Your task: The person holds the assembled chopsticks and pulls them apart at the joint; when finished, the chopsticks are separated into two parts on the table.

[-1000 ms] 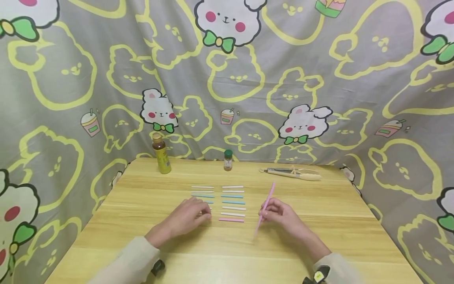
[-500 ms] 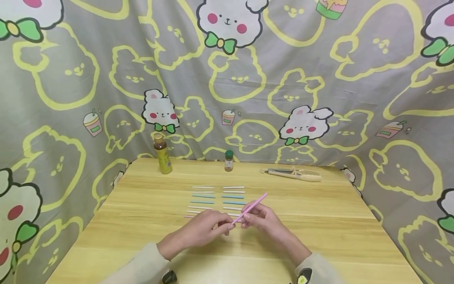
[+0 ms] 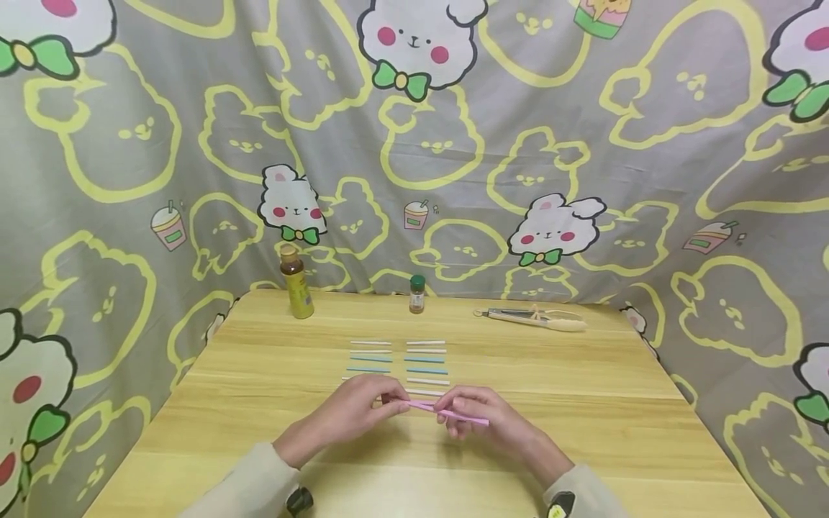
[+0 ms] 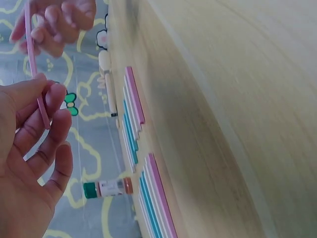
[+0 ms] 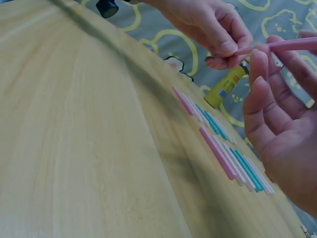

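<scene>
A long pink straw (image 3: 469,418) is held between the two hands, above the near side of the table. The left hand (image 3: 352,409) pinches one end between thumb and fingers; in the left wrist view the tip of the straw (image 4: 30,52) shows past the thumb. The right hand (image 3: 482,410) holds it farther along, the straw (image 5: 292,45) running across its loosely curled fingers. Below and beyond lie two columns of shorter straw pieces, white, blue (image 3: 426,370) and pink (image 4: 162,196). The left hand hides the nearest left-column pieces in the head view.
At the back of the wooden table (image 3: 583,403) stand a yellow-labelled bottle (image 3: 299,291) and a small green-capped jar (image 3: 417,295). Tongs (image 3: 531,317) lie at the back right. A patterned curtain (image 3: 453,180) hangs behind.
The right hand has carried the straw left and inward, and the left hand has moved right to pinch its end. The straw has swung from steeply slanted to nearly level.
</scene>
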Tool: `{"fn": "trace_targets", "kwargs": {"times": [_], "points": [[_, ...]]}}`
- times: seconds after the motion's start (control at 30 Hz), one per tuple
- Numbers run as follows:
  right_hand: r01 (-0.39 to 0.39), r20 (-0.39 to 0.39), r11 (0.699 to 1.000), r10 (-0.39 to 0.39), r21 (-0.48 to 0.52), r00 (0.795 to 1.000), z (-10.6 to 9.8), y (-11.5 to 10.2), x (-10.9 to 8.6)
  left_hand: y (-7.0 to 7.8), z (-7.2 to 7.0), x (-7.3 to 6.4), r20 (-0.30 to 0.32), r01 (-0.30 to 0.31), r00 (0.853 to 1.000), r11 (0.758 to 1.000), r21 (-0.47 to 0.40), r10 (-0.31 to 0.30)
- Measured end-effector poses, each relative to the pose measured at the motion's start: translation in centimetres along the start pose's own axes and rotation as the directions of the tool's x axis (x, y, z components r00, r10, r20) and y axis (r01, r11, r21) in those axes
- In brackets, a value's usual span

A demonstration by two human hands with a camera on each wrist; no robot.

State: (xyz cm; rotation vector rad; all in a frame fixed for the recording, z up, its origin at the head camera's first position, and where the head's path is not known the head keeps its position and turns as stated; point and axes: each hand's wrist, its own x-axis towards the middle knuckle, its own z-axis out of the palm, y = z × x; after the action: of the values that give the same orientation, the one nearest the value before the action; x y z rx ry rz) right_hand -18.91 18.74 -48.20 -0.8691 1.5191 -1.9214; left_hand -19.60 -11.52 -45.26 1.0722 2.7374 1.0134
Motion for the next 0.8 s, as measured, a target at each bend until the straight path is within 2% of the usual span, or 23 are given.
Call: {"fn": "trace_targets", "kwargs": {"times": [0.13,0.2,0.27,0.37,0.43,0.63,0.7,0.8], "points": [[-0.112,-0.099,0.977,0.095,-0.183,0.991,0.1,-0.1,-0.1,-0.4,-0.2,0.0,-0.019,-0.005,1.0,1.0,0.015,0.005],[-0.173,-0.167,0.949,0.132,-0.263,0.977,0.2,-0.2,0.0,-0.6,-0.2,0.0,-0.021,-0.003,1.0,1.0,0.024,0.004],[-0.213,-0.241,0.907,0.129,-0.363,0.962,0.6,-0.3,0.1,-0.6,-0.1,0.0,-0.005,0.005,1.0,0.999,0.031,-0.005],[-0.221,-0.311,0.833,0.063,-0.506,0.948,1.4,-0.4,0.4,-0.3,0.2,0.1,0.03,0.021,0.999,0.999,0.038,-0.022],[-0.211,-0.339,0.774,-0.004,-0.597,0.941,1.9,-0.3,0.7,0.1,0.5,0.2,0.04,0.023,0.999,0.999,0.044,-0.025],[-0.169,-0.343,0.594,-0.192,-0.787,0.92,2.8,0.2,1.6,0.3,1.3,0.4,-0.01,0.004,1.0,0.997,0.081,-0.003],[-0.167,-0.337,0.557,-0.218,-0.814,0.916,3.0,0.1,1.8,0.3,1.5,0.4,-0.025,-0.005,1.0,0.996,0.089,0.008],[-0.143,-0.308,0.538,-0.229,-0.831,0.923,3.1,0.1,1.9,0.2,1.7,0.2,-0.038,-0.031,0.999,0.993,0.111,0.035]]}}
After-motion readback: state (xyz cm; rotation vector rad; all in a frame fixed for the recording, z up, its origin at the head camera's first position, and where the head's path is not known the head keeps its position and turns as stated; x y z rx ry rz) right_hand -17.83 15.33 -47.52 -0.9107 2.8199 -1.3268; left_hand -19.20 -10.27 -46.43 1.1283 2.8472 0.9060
